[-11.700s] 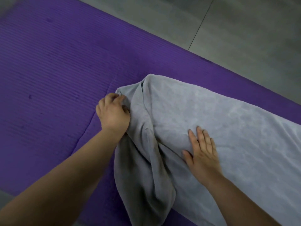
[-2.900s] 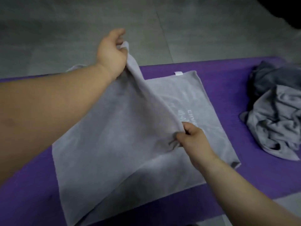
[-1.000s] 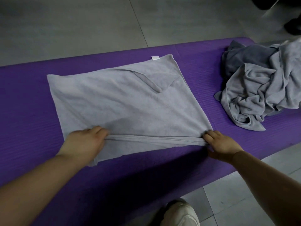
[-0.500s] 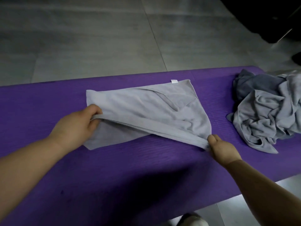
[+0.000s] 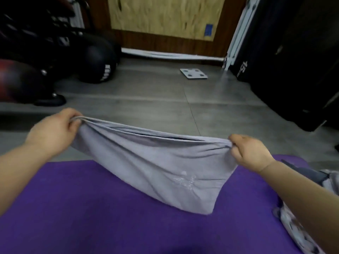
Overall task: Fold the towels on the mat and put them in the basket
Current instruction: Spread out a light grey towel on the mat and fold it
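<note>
Grey towel (image 5: 156, 165) is hanging over the purple mat (image 5: 91, 208) mid-frame, left hand (image 5: 53, 132) and right hand (image 5: 251, 153) each pinching a top corner in a closed grip, likely squaring its edges.

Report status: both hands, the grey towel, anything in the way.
Left hand and right hand each grip one end of the grey towel. Towel held up, sagging over the purple mat. Heap of towels at right, clear of it; basket not in view.

Left hand (image 5: 52, 132) and right hand (image 5: 250, 153) pinching folded grey towel (image 5: 156, 162) above purple mat (image 5: 91, 208), grey floor (image 5: 146, 92) beyond
</note>
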`<state>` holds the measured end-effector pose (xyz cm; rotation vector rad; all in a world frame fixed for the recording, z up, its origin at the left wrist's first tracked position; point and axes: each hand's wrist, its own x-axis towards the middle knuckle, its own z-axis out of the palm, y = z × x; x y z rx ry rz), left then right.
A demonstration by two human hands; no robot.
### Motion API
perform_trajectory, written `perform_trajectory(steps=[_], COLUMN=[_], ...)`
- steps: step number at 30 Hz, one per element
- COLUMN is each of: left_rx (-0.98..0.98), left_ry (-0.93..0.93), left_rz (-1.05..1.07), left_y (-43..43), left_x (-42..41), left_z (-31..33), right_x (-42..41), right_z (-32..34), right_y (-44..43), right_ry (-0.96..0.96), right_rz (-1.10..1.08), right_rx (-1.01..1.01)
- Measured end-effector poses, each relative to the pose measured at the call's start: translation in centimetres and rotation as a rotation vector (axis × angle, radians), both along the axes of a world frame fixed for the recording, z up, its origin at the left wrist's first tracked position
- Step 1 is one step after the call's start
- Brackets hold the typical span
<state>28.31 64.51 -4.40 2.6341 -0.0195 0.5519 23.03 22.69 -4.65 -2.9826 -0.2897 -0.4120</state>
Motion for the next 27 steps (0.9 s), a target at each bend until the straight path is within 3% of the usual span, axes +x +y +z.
perform_trajectory(steps=[3,5,11,14,18,21,27], left_rx=[-0.341,-0.418,-0.249,-0.098,-0.041,0.111,-0.124], left_ry=[-0.142,-0.199,-0.213,-0.149,-0.188,-0.066,0.012], left_rz=[0.152,0.189,0.173,0.126,0.155,0.181,0.112], left_y=[1.5,2.5,5.4,7.0,9.2,9.6,10.0], left_x=[0.7,0.9,-0.9,-1.5,-2.8,-3.9,-4.0], left_z=[4.7,7.0,9.5,9.5,10.4,10.6,11.0], right_x=[2.5,4.2,6.6,6.7,6.6,7.1,7.2], right_z=[3.9,6.1,8.6,9.1,10.6,11.8,13.1], right_y=[2.8,4.6,8.3,9.0,9.2,9.5,9.7], right_ry=[-0.035,0.011,0.124,0.179,0.056,0.114,0.129], right_rz=[0.110,0.104,-0.072,-0.103,-0.131,-0.143,-0.147], right_rx=[-0.108,-0.191,-0.469,-0.443,-0.309,-0.341,-0.214])
